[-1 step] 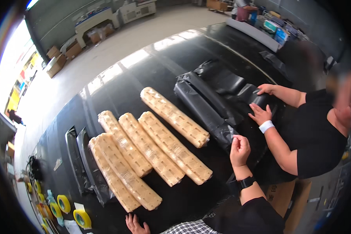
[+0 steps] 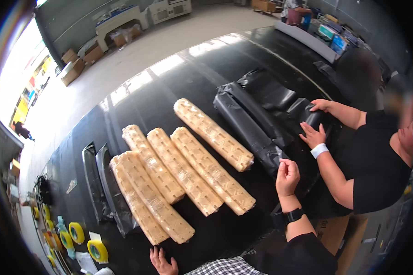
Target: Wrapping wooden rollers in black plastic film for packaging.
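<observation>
My right hand (image 2: 287, 178), with a black watch on its wrist, is closed in a pinch on the end of a long bundle wrapped in black plastic film (image 2: 248, 130). My left hand (image 2: 163, 262) lies at the near table edge with its fingers apart, holding nothing. Just beyond it are several long tan rolls of ridged, patterned pieces in clear wrap (image 2: 158, 201). One tan roll (image 2: 213, 134) lies beside the black bundle. At the right, a co-worker's two hands (image 2: 314, 135) press on a spread black plastic sheet (image 2: 280, 97).
Two slim black-wrapped packages (image 2: 108, 192) lie left of the rolls on the dark table (image 2: 137, 110). Yellow tape rolls (image 2: 97, 251) stand at the near left corner. A cardboard box (image 2: 332, 231) is below the right edge. Another person (image 2: 294, 13) is at the far end.
The whole scene has shifted slightly to the right in the picture. Both my hands keep their poses, and the rolls and black bundle lie as before.
</observation>
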A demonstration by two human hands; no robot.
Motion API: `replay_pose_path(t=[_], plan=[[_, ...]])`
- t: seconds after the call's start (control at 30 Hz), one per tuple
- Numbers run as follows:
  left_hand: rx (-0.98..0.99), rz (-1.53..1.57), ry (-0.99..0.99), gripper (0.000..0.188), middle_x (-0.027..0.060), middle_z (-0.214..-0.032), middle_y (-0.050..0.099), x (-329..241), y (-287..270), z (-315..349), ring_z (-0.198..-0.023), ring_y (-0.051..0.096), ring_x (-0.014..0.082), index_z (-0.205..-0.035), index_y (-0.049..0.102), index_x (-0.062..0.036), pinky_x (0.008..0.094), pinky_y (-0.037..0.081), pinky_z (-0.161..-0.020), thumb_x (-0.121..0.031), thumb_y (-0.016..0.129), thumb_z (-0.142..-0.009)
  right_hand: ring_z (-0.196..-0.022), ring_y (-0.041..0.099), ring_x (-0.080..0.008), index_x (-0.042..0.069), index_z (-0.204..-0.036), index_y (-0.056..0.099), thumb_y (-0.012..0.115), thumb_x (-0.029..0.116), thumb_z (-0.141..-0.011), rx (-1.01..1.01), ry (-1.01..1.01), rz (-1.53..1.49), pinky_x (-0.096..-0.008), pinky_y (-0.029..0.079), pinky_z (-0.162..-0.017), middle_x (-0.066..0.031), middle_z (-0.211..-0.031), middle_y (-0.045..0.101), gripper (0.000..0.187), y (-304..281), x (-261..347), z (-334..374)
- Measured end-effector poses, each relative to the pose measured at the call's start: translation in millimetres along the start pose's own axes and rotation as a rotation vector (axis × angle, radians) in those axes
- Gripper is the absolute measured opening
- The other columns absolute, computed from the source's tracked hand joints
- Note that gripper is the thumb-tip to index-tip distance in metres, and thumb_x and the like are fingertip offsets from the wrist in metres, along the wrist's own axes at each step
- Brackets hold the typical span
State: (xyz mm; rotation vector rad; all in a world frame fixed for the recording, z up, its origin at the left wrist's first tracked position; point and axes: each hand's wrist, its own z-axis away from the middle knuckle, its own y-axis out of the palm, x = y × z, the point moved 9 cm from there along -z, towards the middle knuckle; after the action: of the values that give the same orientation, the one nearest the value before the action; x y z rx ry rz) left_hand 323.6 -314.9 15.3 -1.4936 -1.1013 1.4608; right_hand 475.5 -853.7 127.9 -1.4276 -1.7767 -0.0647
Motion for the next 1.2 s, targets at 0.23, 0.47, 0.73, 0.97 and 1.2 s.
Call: replay_pose_path(t=[0.23, 0.47, 0.73, 0.97, 1.2], plan=[[0.02, 0.011, 0.032, 0.07, 0.0256, -0.148, 0.039, 36, 21, 13, -0.14, 0.029, 0.0508, -0.136, 0.049, -0.001, 0.0599, 0.023, -0.117, -0.025, 0.069, -0.073, -0.058, 0.049, -0.0125, 0.004, -0.096, 0.069, 0.062, 0.009, -0.096, 0.154, -0.004, -0.121, -0.0267, 0.038, -0.052, -0.0025, -0.078, 0.059, 0.008, 24, 35, 30], [-0.208, 0.368, 0.338, 0.057, 0.0234, -0.129, 0.05, 0, -47, -43, -0.122, 0.047, 0.0411, -0.132, 0.05, 0.0026, 0.0511, 0.036, -0.108, -0.015, 0.069, -0.081, -0.057, 0.048, -0.0175, 0.005, -0.092, 0.068, 0.064, 0.006, -0.092, 0.342, -0.15, -0.145, -0.0307, 0.038, -0.052, -0.0045, -0.068, 0.051, 0.004, 18, 102, 49], [-0.14, 0.437, -0.18, 0.095, 0.0347, -0.149, 0.035, 62, -4, -240, -0.139, 0.035, 0.0464, -0.151, 0.022, 0.0125, 0.0469, 0.028, -0.119, -0.03, 0.075, -0.085, -0.063, 0.059, -0.0259, 0.008, -0.09, 0.068, 0.071, 0.002, -0.079, 0.401, -0.501, -0.197, -0.036, 0.05, -0.056, -0.0062, -0.071, 0.06, 0.013, 0, 224, 60], [-0.075, 1.017, -0.076, 0.095, 0.0225, -0.14, 0.05, 61, 17, -269, -0.128, 0.054, 0.0325, -0.151, 0.025, 0.0073, 0.0388, 0.044, -0.107, -0.005, 0.073, -0.07, -0.093, 0.052, -0.0264, 0.013, -0.109, 0.061, 0.085, 0.021, -0.076, 0.052, -0.664, 0.112, -0.038, 0.045, -0.083, -0.0074, -0.106, 0.053, 0.042, -63, 252, 90], [0.199, 1.418, -0.036, 0.101, 0.0193, -0.153, 0.039, 40, 19, -268, -0.138, 0.044, 0.0271, -0.157, 0.015, 0.006, 0.0347, 0.037, -0.113, -0.001, 0.073, -0.075, -0.119, 0.053, -0.0429, 0.007, -0.135, 0.045, 0.078, 0.002, -0.066, 0.056, -0.444, 0.496, -0.0522, 0.044, -0.101, -0.0225, -0.131, 0.051, 0.077, -32, 231, 99]])
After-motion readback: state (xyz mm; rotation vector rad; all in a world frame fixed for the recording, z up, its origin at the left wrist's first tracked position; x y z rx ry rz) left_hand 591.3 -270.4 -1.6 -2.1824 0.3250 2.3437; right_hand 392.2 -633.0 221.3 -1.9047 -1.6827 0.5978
